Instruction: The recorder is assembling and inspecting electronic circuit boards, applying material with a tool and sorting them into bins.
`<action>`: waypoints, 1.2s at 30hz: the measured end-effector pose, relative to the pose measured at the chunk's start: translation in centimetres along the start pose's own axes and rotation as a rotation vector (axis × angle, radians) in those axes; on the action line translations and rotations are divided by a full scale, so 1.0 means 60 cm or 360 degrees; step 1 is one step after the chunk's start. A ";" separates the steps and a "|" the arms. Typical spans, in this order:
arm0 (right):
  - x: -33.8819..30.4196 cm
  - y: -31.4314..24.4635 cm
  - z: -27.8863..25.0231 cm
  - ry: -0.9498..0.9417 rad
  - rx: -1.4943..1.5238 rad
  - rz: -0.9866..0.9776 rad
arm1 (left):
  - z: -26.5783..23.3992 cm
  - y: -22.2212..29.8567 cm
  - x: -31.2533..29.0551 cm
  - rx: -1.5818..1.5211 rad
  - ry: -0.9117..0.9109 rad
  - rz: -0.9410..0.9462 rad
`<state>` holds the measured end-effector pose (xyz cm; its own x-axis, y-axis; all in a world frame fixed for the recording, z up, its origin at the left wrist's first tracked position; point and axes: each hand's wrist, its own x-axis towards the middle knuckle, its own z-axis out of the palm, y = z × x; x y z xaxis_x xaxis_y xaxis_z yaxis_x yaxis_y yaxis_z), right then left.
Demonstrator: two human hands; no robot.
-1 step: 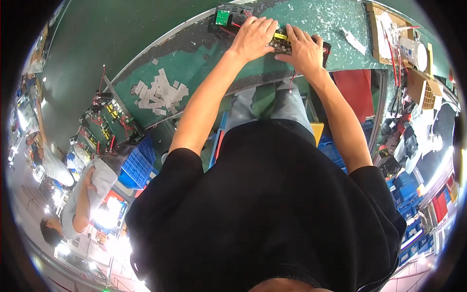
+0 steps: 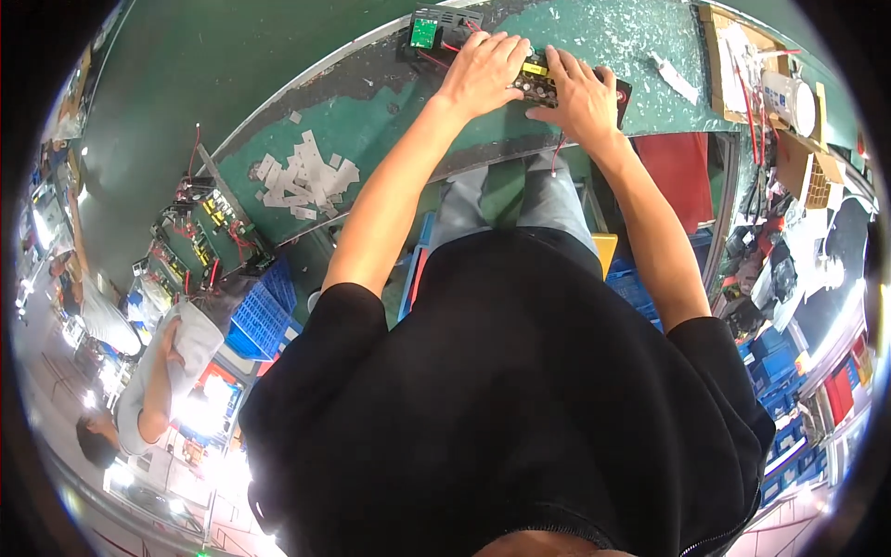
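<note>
Near the far edge of the workbench, a circuit board (image 2: 535, 88) with a yellow transformer and several round components lies between my hands. My left hand (image 2: 483, 76) grips its left part, fingers curled over the far side and thumb on the near side. On the right part, my right hand (image 2: 583, 98) holds on the same way, next to a black end plate (image 2: 624, 100). Both palms hide much of the board. A thin red wire (image 2: 559, 150) hangs from it over the bench's near edge. Just left of my left hand sits a black vented housing with a green board (image 2: 424, 34).
White flat pieces (image 2: 306, 176) lie piled on the green bench (image 2: 390, 139). A white tube (image 2: 676, 79) and a cardboard box (image 2: 719, 60) are to the right. More circuit assemblies (image 2: 209, 227) and a blue crate (image 2: 264, 311) stand left, near a seated co-worker (image 2: 148, 399).
</note>
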<state>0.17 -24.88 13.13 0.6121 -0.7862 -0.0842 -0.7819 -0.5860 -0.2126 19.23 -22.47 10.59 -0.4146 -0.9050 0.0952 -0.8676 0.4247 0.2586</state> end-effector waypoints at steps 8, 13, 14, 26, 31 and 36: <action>-0.002 0.011 0.003 -0.0058 0.0029 -0.0028 | -0.006 0.007 0.000 -0.0018 0.0126 -0.0018; -0.004 0.012 0.008 -0.0072 0.0032 0.0001 | -0.003 0.010 -0.001 -0.0048 0.0134 -0.0018; -0.003 0.012 0.009 -0.0051 0.0054 -0.0015 | -0.002 0.010 -0.001 -0.0064 0.0161 -0.0022; -0.008 0.030 0.001 -0.0137 0.0169 -0.0139 | -0.003 0.035 -0.013 -0.0126 0.0089 -0.0170; -0.006 0.035 0.003 -0.0188 0.0177 -0.0150 | 0.005 0.037 -0.012 -0.0091 0.0129 -0.0222; -0.005 0.042 0.006 -0.0172 0.0263 -0.0178 | 0.005 0.038 -0.011 -0.0086 0.0148 -0.0223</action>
<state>-1.92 -26.04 12.25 0.7100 -0.6874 -0.1529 -0.6839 -0.6213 -0.3824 17.44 -20.90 10.82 -0.2615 -0.9547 0.1423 -0.8980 0.2947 0.3268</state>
